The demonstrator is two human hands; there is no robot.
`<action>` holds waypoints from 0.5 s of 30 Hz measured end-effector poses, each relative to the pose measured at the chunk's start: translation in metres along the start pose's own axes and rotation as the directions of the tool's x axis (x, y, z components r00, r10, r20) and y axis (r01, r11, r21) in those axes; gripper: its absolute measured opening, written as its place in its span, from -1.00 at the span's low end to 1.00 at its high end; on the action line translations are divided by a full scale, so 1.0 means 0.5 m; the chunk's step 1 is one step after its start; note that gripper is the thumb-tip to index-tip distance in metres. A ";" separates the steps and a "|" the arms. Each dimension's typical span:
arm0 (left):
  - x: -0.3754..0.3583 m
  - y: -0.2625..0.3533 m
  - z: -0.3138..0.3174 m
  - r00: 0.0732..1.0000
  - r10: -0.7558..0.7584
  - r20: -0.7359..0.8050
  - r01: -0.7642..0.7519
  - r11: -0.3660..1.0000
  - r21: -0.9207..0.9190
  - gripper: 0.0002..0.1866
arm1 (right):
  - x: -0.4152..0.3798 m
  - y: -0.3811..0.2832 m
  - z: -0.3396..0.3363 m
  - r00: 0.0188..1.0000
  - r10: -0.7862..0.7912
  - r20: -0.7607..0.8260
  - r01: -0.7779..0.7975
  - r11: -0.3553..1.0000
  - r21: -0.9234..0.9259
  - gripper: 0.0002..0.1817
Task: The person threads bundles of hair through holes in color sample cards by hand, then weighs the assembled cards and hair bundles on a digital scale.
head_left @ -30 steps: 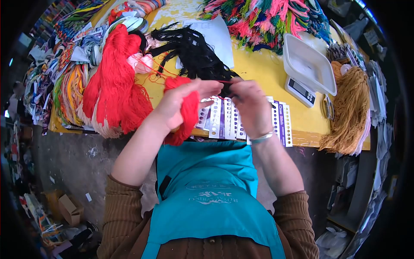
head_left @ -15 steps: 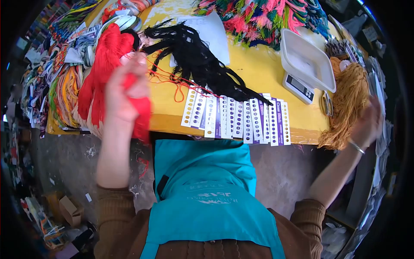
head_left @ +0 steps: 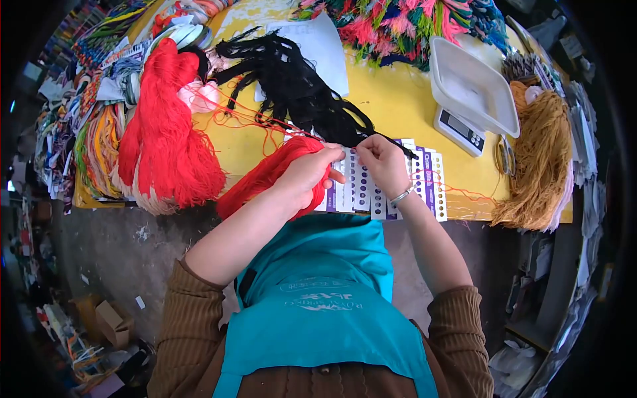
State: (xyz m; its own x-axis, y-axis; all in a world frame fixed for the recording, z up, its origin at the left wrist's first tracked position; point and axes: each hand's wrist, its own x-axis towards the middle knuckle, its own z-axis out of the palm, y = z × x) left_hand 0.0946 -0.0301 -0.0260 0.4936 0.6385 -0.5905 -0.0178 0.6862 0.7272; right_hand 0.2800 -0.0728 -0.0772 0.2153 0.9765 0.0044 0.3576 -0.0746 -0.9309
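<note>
My left hand (head_left: 308,176) is closed on a red skein of thread (head_left: 269,174), which hangs over the table's front edge. Close beside it, my right hand (head_left: 383,161) has its thumb and finger pinched together above the cards; what lies in the pinch is too small to make out. White and purple cards (head_left: 431,182) with rows of round holes lie partly under both hands. Loose red thread (head_left: 458,190) trails rightward from behind my right wrist. A black bundle of thread (head_left: 298,86) lies just beyond the hands, its tip reaching the cards.
More red skeins (head_left: 166,132) lie at the left, near multicoloured bundles (head_left: 99,146). A white scale (head_left: 458,129) carries a tray (head_left: 474,89). Scissors (head_left: 505,156) and brown thread (head_left: 537,159) lie at the right of the yellow table (head_left: 391,99). Pink and green bundles (head_left: 411,30) fill the back.
My left hand has brought a red skein from the left to the middle. From the brown thread at the right, my right hand has moved inward beside it. Both hands are now close together.
</note>
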 end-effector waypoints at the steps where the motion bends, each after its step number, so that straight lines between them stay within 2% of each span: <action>1: 0.003 0.000 0.003 1.000 0.020 -0.023 -0.019 0.999 0.048 -0.55 | -0.001 -0.005 -0.001 1.000 0.001 -0.001 -0.001 1.000 0.000 -0.89; 2: 0.005 0.000 0.007 1.000 0.019 -0.022 -0.018 0.999 0.049 -0.55 | -0.002 -0.011 -0.001 1.000 0.009 -0.013 -0.008 1.000 0.017 -0.88; 4: 0.008 0.002 0.017 0.996 0.076 -0.051 -0.067 0.986 0.155 -0.74 | -0.004 -0.014 -0.002 0.999 0.016 -0.028 -0.015 0.999 0.034 -0.88; 5: 0.016 0.002 0.017 0.996 0.076 -0.050 -0.067 0.985 0.156 -0.74 | -0.005 -0.014 -0.002 1.000 -0.005 -0.026 0.007 0.998 0.067 -0.88; 7: 0.036 -0.002 0.012 0.998 0.052 0.040 -0.062 0.950 0.307 -0.64 | -0.008 -0.014 -0.002 0.999 -0.026 -0.023 0.029 0.995 0.100 -0.88; 8: 0.040 -0.007 0.016 0.998 0.054 0.040 -0.064 0.949 0.307 -0.64 | -0.010 -0.015 -0.002 0.999 -0.036 -0.010 0.037 0.992 0.118 -0.89; 11: 0.058 -0.025 0.034 0.982 0.187 -0.008 -0.176 0.939 0.294 -0.79 | -0.019 -0.041 -0.013 1.000 -0.012 -0.002 0.012 0.986 0.165 -0.89; 15: 0.069 -0.030 0.025 0.989 0.146 0.001 -0.136 0.915 0.381 -0.80 | -0.026 -0.064 -0.016 0.997 0.081 -0.011 -0.076 0.971 0.227 -0.89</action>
State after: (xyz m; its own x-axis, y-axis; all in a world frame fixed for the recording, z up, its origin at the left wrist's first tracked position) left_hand 0.1229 -0.0225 -0.0528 0.4868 0.7316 -0.4773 0.2477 0.4083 0.8786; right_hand 0.2729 -0.0849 -0.0445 0.2540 0.9649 -0.0668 0.1248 -0.1012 -0.9870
